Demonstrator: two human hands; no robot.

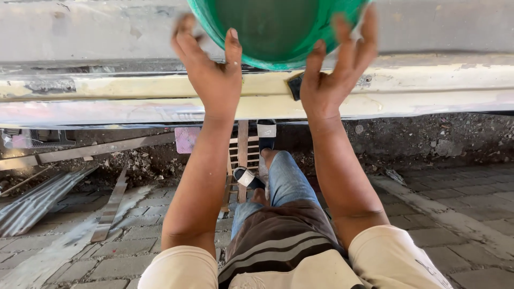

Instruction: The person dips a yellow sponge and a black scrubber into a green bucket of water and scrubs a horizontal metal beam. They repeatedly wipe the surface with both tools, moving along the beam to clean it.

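Observation:
A green plastic basin (273, 29) is raised in front of me at the top of the head view, its underside facing me. My left hand (211, 72) grips its left edge with fingers spread along the rim. My right hand (334, 69) holds the right side, fingers stretched up the wall. Behind the basin runs the pale, worn lower edge of a vehicle body (428, 88). Both arms reach up from my cream sleeves.
My legs in jeans and black-and-white sandals (249, 176) rest on a small wooden slat frame (241, 155) under the body. Corrugated metal sheet (37, 200) and a metal strip (110, 208) lie at left on paving bricks. Dirt and rubble lie beneath the body.

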